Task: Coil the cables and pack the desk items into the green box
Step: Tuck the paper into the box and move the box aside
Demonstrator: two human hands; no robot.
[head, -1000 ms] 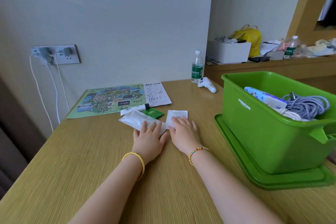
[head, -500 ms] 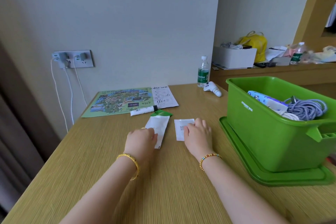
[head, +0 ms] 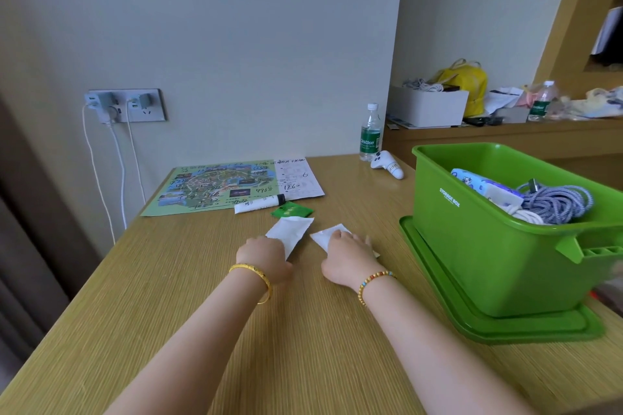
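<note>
My left hand (head: pixel 264 254) grips the near end of the long white paper sachet (head: pixel 290 232), fingers curled on it. The sachet's long axis runs away from me, leaning a little to the right. My right hand (head: pixel 347 253) lies on the small square white packet (head: pixel 326 235); whether it pinches it I cannot tell. The green plastic storage box (head: pixel 472 246) stands to my right, nearer to the right hand, so I judge both must travel rightward.

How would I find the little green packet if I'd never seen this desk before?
Start at the big picture map lying flat at the back of the wooden desk. Just in front of its right end lies a white tube, and right beside that is the little green packet. It's the only small green thing; the packets near the hands are white.
</note>
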